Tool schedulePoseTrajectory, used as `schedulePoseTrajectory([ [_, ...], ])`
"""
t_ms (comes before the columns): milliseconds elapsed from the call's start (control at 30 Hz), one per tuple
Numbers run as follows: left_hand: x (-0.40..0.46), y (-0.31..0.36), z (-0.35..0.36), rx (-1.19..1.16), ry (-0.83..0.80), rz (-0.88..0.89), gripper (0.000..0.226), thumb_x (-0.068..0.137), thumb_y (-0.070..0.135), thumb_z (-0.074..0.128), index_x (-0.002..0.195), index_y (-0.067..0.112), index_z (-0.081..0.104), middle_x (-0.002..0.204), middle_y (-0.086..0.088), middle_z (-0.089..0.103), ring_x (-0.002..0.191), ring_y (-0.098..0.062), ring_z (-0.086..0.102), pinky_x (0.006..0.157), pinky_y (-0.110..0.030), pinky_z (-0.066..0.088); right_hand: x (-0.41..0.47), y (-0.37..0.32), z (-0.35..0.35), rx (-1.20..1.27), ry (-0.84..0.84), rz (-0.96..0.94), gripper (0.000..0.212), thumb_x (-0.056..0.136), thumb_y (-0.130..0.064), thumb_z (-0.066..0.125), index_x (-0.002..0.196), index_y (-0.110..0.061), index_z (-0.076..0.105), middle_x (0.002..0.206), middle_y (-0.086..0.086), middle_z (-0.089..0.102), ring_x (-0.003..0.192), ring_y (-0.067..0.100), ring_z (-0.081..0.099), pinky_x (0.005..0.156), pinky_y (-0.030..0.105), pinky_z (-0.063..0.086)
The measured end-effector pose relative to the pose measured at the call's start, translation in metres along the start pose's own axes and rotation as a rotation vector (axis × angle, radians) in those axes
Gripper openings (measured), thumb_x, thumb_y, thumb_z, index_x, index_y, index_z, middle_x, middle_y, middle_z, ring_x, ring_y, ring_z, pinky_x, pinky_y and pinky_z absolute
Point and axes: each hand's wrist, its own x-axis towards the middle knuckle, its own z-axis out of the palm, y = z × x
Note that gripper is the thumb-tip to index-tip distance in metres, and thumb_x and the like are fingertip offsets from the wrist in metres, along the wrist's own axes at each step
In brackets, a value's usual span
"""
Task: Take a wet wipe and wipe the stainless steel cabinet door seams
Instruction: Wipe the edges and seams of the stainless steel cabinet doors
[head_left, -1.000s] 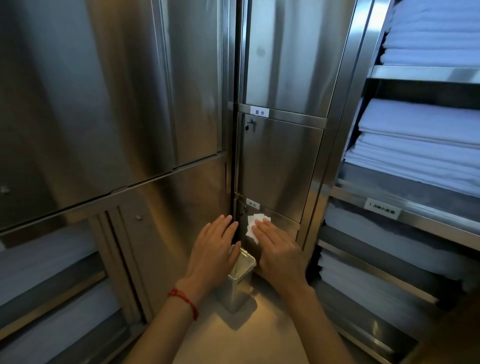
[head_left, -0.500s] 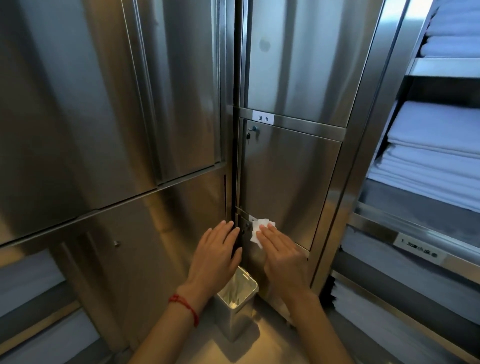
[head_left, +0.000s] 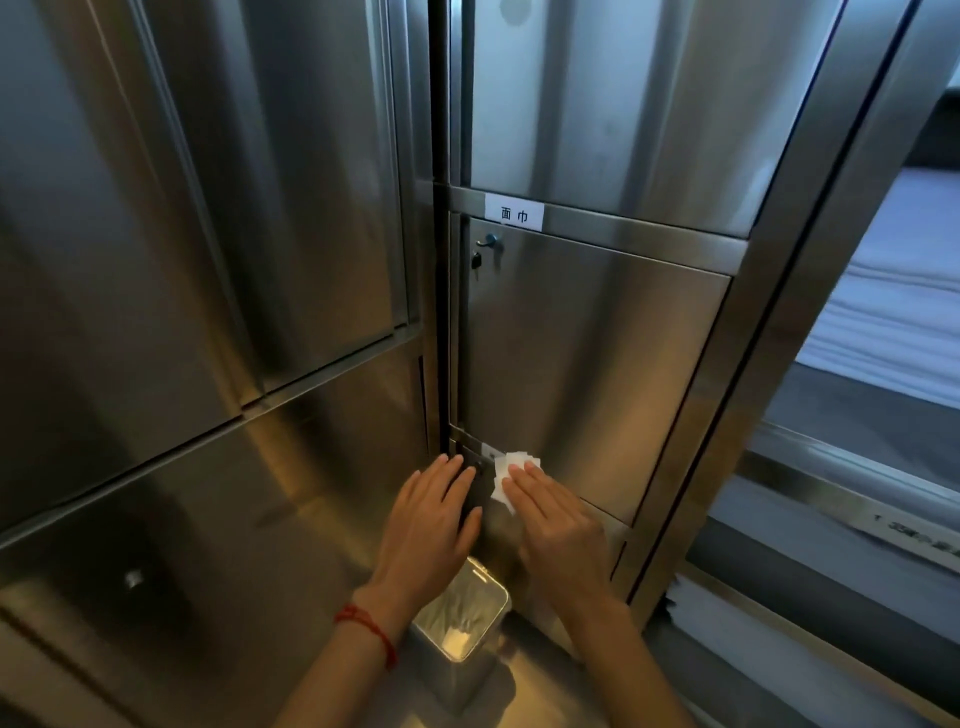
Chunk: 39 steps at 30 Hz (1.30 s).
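A white wet wipe lies flat against the horizontal seam at the bottom of a stainless steel cabinet door. My right hand presses it there with straight fingers. My left hand rests flat, fingers straight, on the steel just left of the wipe, beside the dark vertical seam between the two cabinets. A red string circles my left wrist.
A small open steel bin stands on the floor below my hands. A white label and a lock sit at the door's top left. Folded white linen fills shelves on the right.
The view has tilted up and moved closer. Both hands have slid up the cabinet, and the wipe now sits on the seam under the middle door.
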Motion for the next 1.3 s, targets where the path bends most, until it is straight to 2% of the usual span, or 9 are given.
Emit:
schedulePoseTrajectory([
  [200, 0.05, -0.05, 0.034, -0.025, 0.033, 0.052, 0.047, 0.069, 0.022, 0.082, 0.111, 0.007, 0.067, 0.115, -0.011, 0.066, 0.108, -0.027, 0.062, 0.091, -0.04, 0.039, 0.043, 0.01, 0.052, -0.031, -0.032, 0.023, 0.062, 0.043, -0.015, 0.095, 0.1, -0.005, 0.073, 0.105, 0.011, 0.07, 0.097, 0.022, 0.068, 0.075, 0.036, 0.058],
  [400, 0.075, -0.083, 0.065, -0.046, -0.006, 0.097, 0.05, 0.065, 0.022, 0.084, 0.11, 0.007, 0.068, 0.114, -0.011, 0.067, 0.107, -0.026, 0.063, 0.088, -0.042, 0.046, 0.063, 0.014, 0.092, -0.048, -0.059, 0.043, 0.059, 0.043, -0.015, 0.095, 0.097, -0.005, 0.074, 0.102, 0.011, 0.071, 0.095, 0.022, 0.069, 0.074, 0.036, 0.058],
  [633, 0.081, -0.103, 0.109, -0.075, -0.053, 0.096, 0.051, 0.062, 0.022, 0.085, 0.109, 0.006, 0.069, 0.114, -0.011, 0.067, 0.106, -0.026, 0.063, 0.085, -0.043, 0.049, 0.058, 0.029, 0.146, -0.032, -0.145, 0.063, 0.062, 0.037, -0.022, 0.097, 0.094, -0.009, 0.076, 0.1, 0.007, 0.072, 0.093, 0.019, 0.069, 0.079, 0.029, 0.053],
  [867, 0.074, -0.118, 0.157, -0.096, -0.13, 0.053, 0.051, 0.065, 0.024, 0.084, 0.11, 0.006, 0.069, 0.116, -0.011, 0.066, 0.108, -0.026, 0.062, 0.082, -0.048, 0.05, 0.032, 0.051, 0.211, 0.055, -0.213, 0.06, 0.064, 0.041, -0.023, 0.096, 0.1, -0.009, 0.075, 0.105, 0.007, 0.071, 0.098, 0.019, 0.068, 0.084, 0.028, 0.05],
  [933, 0.069, -0.121, 0.175, -0.097, -0.137, 0.036, 0.039, 0.078, 0.027, 0.072, 0.11, 0.005, 0.068, 0.117, -0.011, 0.065, 0.109, -0.027, 0.061, 0.083, -0.05, 0.05, 0.023, 0.058, 0.228, 0.068, -0.223, 0.052, 0.062, 0.042, -0.018, 0.095, 0.1, -0.007, 0.074, 0.106, 0.008, 0.071, 0.099, 0.02, 0.067, 0.084, 0.03, 0.051],
  [967, 0.066, -0.122, 0.183, -0.108, -0.151, 0.024, 0.037, 0.087, 0.032, 0.058, 0.111, 0.005, 0.068, 0.118, -0.011, 0.064, 0.111, -0.027, 0.061, 0.083, -0.05, 0.05, 0.018, 0.06, 0.235, 0.077, -0.224, 0.05, 0.062, 0.043, -0.016, 0.095, 0.1, -0.007, 0.074, 0.106, 0.009, 0.07, 0.099, 0.021, 0.067, 0.083, 0.031, 0.052],
  [1033, 0.061, -0.125, 0.196, -0.126, -0.205, 0.002, 0.052, 0.096, 0.038, 0.031, 0.112, 0.005, 0.068, 0.12, -0.011, 0.063, 0.112, -0.027, 0.059, 0.084, -0.049, 0.05, 0.009, 0.065, 0.247, 0.095, -0.234, 0.041, 0.063, 0.042, -0.016, 0.096, 0.101, -0.006, 0.074, 0.107, 0.009, 0.07, 0.1, 0.021, 0.067, 0.084, 0.032, 0.052],
  [1167, 0.048, -0.132, 0.226, -0.145, -0.218, -0.035, 0.058, 0.098, 0.039, 0.023, 0.11, 0.005, 0.069, 0.119, -0.012, 0.064, 0.111, -0.028, 0.06, 0.083, -0.05, 0.05, -0.011, 0.076, 0.271, 0.125, -0.241, 0.023, 0.066, 0.043, -0.022, 0.095, 0.103, -0.005, 0.073, 0.109, 0.009, 0.069, 0.102, 0.022, 0.066, 0.085, 0.032, 0.051],
  [1300, 0.034, -0.141, 0.256, -0.149, -0.239, -0.066, 0.068, 0.1, 0.041, 0.012, 0.111, 0.004, 0.068, 0.119, -0.012, 0.064, 0.111, -0.029, 0.06, 0.083, -0.05, 0.05, -0.037, 0.08, 0.302, 0.142, -0.244, 0.014, 0.06, 0.053, -0.031, 0.087, 0.105, -0.006, 0.072, 0.112, 0.008, 0.068, 0.105, 0.022, 0.065, 0.087, 0.033, 0.05],
])
